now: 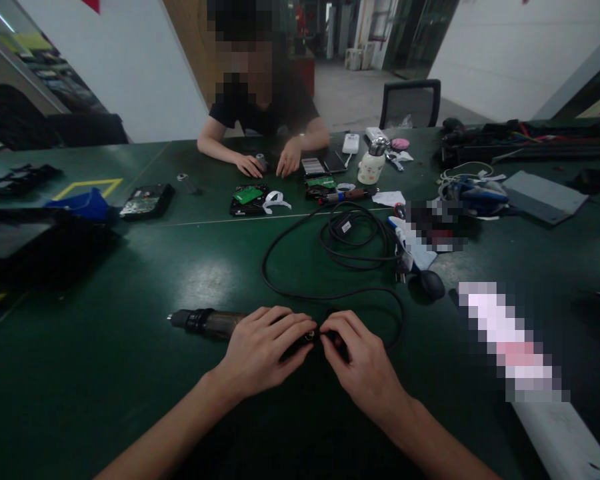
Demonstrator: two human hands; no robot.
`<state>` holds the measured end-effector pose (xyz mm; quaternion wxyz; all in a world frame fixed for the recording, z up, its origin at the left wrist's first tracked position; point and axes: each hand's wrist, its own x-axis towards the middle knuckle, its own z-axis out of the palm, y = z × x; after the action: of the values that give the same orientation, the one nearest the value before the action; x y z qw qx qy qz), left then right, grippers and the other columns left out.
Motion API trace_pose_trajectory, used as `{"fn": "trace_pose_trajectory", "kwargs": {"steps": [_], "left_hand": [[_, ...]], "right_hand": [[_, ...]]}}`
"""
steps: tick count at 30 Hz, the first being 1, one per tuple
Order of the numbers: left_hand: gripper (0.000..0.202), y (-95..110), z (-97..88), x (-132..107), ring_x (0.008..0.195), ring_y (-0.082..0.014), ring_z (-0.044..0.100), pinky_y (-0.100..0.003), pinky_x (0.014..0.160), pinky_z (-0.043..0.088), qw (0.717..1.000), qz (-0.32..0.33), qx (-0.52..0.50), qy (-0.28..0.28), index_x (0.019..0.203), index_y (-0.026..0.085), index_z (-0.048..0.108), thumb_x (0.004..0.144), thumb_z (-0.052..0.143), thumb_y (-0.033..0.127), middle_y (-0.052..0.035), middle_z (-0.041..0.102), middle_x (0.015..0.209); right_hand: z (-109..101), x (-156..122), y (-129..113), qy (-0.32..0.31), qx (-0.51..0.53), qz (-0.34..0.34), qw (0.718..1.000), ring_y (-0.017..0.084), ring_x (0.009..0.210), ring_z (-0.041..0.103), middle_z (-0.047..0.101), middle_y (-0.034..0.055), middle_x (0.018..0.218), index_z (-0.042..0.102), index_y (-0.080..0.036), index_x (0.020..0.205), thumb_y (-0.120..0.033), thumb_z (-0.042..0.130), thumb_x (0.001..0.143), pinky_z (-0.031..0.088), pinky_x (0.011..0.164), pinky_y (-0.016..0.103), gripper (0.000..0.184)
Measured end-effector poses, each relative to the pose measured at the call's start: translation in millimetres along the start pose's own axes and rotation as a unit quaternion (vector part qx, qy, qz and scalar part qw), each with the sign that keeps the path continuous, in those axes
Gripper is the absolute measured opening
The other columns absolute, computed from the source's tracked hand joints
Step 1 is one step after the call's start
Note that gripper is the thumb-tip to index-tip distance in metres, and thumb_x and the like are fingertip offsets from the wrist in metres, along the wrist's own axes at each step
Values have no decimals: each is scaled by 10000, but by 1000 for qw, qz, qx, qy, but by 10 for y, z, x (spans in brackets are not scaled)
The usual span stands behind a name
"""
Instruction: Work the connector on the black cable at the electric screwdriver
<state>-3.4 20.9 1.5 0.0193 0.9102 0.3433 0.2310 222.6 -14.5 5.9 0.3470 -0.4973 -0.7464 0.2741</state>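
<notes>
A dark electric screwdriver [215, 323] lies sideways just above the green table, its bit pointing left. My left hand [265, 343] is wrapped over its body, and the tail end with a shiny metal socket shows past the fingertips. My right hand [363, 360] is closed in a pinch beside that socket, on the end of a black power cable [403, 313]. The fingers mostly hide the cable's connector, and I cannot tell whether it touches the socket. From there the cable loops away across the table to a coil.
Across the green table [205, 400], a person [265, 120] has both hands near hard drives [247, 200]. A patterned bottle [371, 163] and a second screwdriver [350, 195] stand or lie beyond the coil. Black trays [40, 243] and a blue bin [87, 203] are left; a black rubber bulb [430, 285] is right.
</notes>
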Motion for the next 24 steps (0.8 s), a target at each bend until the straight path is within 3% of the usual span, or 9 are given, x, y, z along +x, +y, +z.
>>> {"fn": "trace_pose_trajectory", "kwargs": {"steps": [7,12,18,24], "left_hand": [[148,12,24,-5,1018,-186,676,-366,824,462,999,-23,10,25,1133,257,684,1020,640,341,37,750,1172],[262,6,6,-4,1078,-199,667,-371,848,470,1000,14,-6,5,1279,290,650,1017,631,300,38,729,1265],[120,34,33,10,987,-180,684,-359,834,469,999,-25,7,43,1083,245,687,1023,648,342,29,764,1105],[281,4,10,-1,1077,-192,673,-362,853,487,1000,17,3,6,1292,286,656,1013,632,305,23,730,1255]], "right_hand": [[11,-10,14,-6,7,7,1000,191,973,655,634,48,1121,637,-241,1084,-138,561,1010,566,823,319,148],[21,-10,31,-4,7,6,1000,196,956,651,631,54,1105,634,-241,1077,-151,556,1017,566,811,322,133],[10,-9,21,-6,4,-1,1000,196,982,656,634,53,1110,634,-243,1089,-143,558,1012,572,825,317,147],[-3,0,-3,-2,-3,1,1000,196,957,656,636,56,1094,641,-235,1075,-150,554,1011,582,817,321,138]]}}
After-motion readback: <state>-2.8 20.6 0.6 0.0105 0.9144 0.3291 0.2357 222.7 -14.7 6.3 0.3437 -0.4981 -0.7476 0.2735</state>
